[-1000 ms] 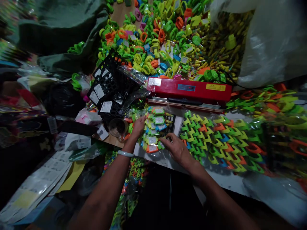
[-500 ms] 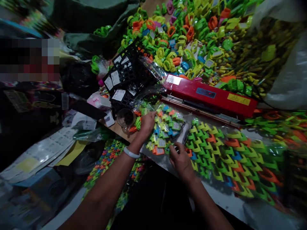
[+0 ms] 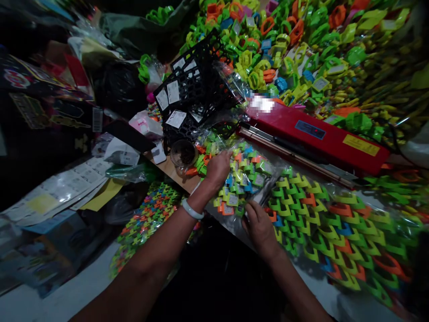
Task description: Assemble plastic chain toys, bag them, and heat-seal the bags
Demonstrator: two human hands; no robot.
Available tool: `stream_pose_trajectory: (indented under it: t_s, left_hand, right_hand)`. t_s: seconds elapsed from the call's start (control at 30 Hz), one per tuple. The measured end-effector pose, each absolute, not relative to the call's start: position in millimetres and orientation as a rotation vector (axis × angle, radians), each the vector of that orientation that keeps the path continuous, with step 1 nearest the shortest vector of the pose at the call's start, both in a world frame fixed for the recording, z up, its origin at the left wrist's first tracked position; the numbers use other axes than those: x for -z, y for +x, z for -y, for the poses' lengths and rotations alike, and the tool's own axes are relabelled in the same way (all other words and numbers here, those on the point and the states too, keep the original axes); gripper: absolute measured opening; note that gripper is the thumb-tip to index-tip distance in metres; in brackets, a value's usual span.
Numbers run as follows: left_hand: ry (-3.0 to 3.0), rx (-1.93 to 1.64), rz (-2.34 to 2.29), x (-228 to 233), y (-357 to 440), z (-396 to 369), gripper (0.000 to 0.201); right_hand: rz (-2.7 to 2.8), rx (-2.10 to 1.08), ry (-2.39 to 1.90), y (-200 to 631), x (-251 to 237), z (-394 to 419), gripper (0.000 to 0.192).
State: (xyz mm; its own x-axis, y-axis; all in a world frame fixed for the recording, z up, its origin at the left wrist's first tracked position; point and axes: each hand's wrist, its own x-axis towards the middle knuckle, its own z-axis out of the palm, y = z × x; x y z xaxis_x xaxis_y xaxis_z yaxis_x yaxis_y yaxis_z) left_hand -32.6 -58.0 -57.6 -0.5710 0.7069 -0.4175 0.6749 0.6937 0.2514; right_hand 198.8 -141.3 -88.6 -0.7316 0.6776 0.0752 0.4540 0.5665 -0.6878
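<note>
left grip [image 3: 219, 167] — on toy bag [image 3: 246, 179] | right grip [image 3: 259, 226] — pinching its edge

Wooden table [image 3: 169, 170]: red sealer [image 3: 318, 136], black basket [image 3: 194, 98], bagged clips [image 3: 244, 181].

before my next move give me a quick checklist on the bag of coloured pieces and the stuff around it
1. Left hand on the clear bag of coloured pieces: ok.
2. Right hand at the bag's near edge: ok.
3. Bag mouth open or closed: cannot tell.
4. Red sealer lies just beyond the bag, its top bare: ok.
5. Space around the bag: not ok, the black basket and packed rows of pieces crowd it.
</note>
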Motion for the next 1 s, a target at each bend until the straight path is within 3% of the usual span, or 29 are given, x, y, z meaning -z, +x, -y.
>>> stream_pose_trajectory:
  t_s: [0.3, 0.6, 0.73, 1.0]
  left_hand:
    - [1.046, -0.073, -2.459, 52.6, -29.9, 53.8, 0.041]
    - [1.074, -0.095, -2.512, 56.9, -29.0, 60.5, 0.042]
    - [1.074, -0.11, -2.525, 56.9, -29.2, 62.2, 0.041]
    - [1.092, -0.136, -2.552, 58.8, -29.2, 61.7, 0.041]
  right_hand:
    - [2.181, -1.254, -1.374, 193.7, 67.7, 144.9, 0.036]
    - [1.803, -1.47, -2.085, 157.9, 54.5, 132.2, 0.036]
    - [1.385, -1.684, -2.14, 150.7, 64.9, 124.9, 0.047]
    - [0.656, -1.856, -1.936, 140.3, 89.4, 121.4, 0.039]
